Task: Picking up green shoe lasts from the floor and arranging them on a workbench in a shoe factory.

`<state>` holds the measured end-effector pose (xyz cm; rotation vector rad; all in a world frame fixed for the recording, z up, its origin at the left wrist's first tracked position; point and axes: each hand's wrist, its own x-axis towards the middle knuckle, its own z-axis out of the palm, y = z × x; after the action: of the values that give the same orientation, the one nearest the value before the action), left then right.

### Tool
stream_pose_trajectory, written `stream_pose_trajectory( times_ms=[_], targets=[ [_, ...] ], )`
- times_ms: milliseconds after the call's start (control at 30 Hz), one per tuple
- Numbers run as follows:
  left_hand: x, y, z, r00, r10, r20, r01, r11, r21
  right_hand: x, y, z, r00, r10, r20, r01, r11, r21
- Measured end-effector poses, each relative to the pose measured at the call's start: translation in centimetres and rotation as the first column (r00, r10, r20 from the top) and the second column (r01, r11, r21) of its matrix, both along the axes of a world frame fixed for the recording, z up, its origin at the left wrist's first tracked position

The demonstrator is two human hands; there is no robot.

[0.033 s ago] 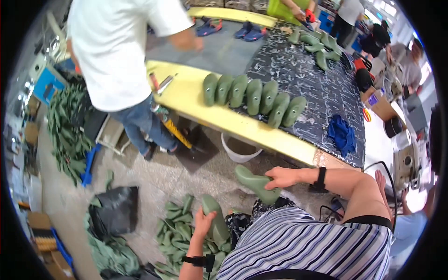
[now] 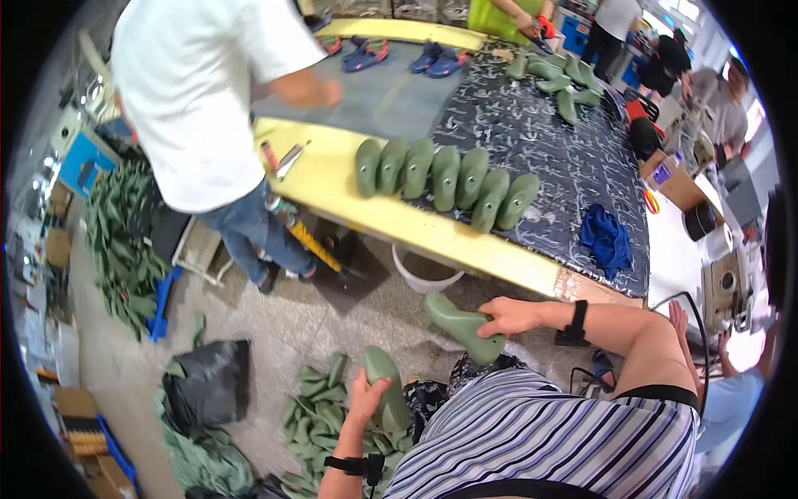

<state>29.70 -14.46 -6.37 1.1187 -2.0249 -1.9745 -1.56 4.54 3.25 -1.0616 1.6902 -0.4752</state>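
My left hand (image 2: 367, 397) is closed round a green shoe last (image 2: 385, 382), held above a heap of more green lasts (image 2: 320, 416) on the floor. Further right, my right hand (image 2: 507, 318) grips the narrower end of another green shoe last (image 2: 453, 318), its other end pointing toward the bench. Several lasts (image 2: 445, 179) stand side by side in a slightly uneven row along the near edge of the bench, small round holes showing in them.
The bench has a yellow edge (image 2: 374, 218) and a black patterned top (image 2: 549, 150). On it lie a blue cloth (image 2: 607, 239) and more lasts (image 2: 568, 83). A white bucket (image 2: 424, 273) sits beneath. A co-worker in a white shirt (image 2: 191, 100) stands at left, near a black bag (image 2: 209, 382).
Both hands keep hold of their shoe lasts in nearly the same position. The whole view has shifted slightly, and the bench sits a little further left in it.
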Motion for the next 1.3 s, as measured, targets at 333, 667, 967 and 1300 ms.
stream_pose_trajectory(
  times_ms=[333, 667, 967, 1300],
  targets=[
    [-30.2, 9.6, 9.0, 0.826, -0.546, 0.141, 0.558, 0.755, -0.343, -15.1, 16.2, 2.5, 0.673, -0.712, -0.199, 0.685, 0.702, -0.194],
    [-50.3, 20.9, 7.0, 0.701, -0.469, 0.537, 0.702, 0.321, -0.635, -24.4, 23.8, 0.3, 0.423, -0.594, -0.684, 0.455, 0.792, -0.407],
    [-49.0, 21.8, 6.1, 0.772, -0.539, 0.338, 0.601, 0.445, -0.663, -27.0, 29.3, -4.0, 0.26, -0.613, -0.746, 0.529, 0.737, -0.421],
    [-48.4, 22.7, 5.6, 0.676, -0.616, 0.405, 0.684, 0.319, -0.656, -22.8, 37.7, 1.8, 0.17, -0.525, -0.834, 0.678, 0.677, -0.287]
  ],
)
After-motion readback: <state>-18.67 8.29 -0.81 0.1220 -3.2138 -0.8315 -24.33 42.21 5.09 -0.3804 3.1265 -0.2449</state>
